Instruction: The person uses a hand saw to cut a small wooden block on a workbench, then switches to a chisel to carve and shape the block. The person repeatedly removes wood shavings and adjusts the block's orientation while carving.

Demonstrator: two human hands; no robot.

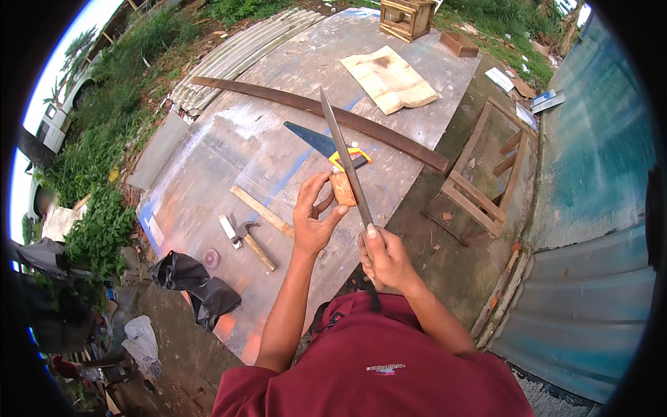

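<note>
Farthest left of the left hand [314, 221], a crumpled black plastic bag [221, 300] drapes over the tabletop's edge, its contents, if any, hidden. Nearer lie a round, purplish disc [210, 259] too small to identify and a claw hammer [258, 252] beside a white-faced block [229, 231]. A wooden strip [260, 210] runs up to the left wrist, where its end is covered. The left hand pinches a small wooden block [342, 190] between thumb and fingers, some fingertips hidden behind it. Beyond that hand, a handsaw [321, 144] lies with its yellow-and-black handle partly covered by the machete [344, 154]. The right hand [385, 258] is clamped round the machete's grip, concealing most of it; whether the blade touches the block, I cannot tell. Below both hands, the maroon shirt [389, 337] bears small pale lettering. Right of the right hand stands a wooden frame [479, 199]; farther right, the metal wall [583, 295] is cut off by the lens rim.
</note>
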